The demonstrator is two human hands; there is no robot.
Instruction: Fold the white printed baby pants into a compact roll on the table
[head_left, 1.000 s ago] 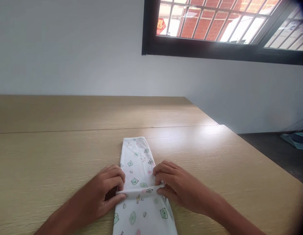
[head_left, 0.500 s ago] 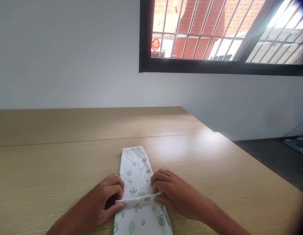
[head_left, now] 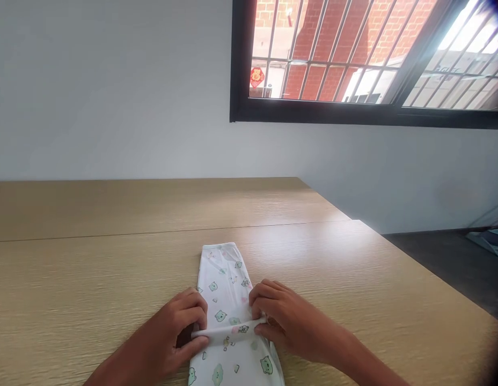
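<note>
A white garment (head_left: 227, 300) with a print of small green animal faces lies lengthwise before me, looking like a pair of child's trousers. A raised fold crosses it between my hands, and its near end runs out of the bottom of the view. My left hand (head_left: 184, 327) grips the left end of that fold, thumb on the near side and fingers on the far side. At the fold's right end, my right hand (head_left: 275, 313) pinches the cloth in the same way. Both hands rest low over the table.
The garment lies on a light wood table (head_left: 92, 279) with a seam across it. Behind stands a pale wall (head_left: 112, 91) with a dark-framed, barred window (head_left: 313, 110). The table's right edge slants toward me, with dark floor (head_left: 426, 257) beyond.
Both hands keep their hold on the fold and have hardly moved. The whole view has shifted slightly, so everything sits a little lower and to the right.
</note>
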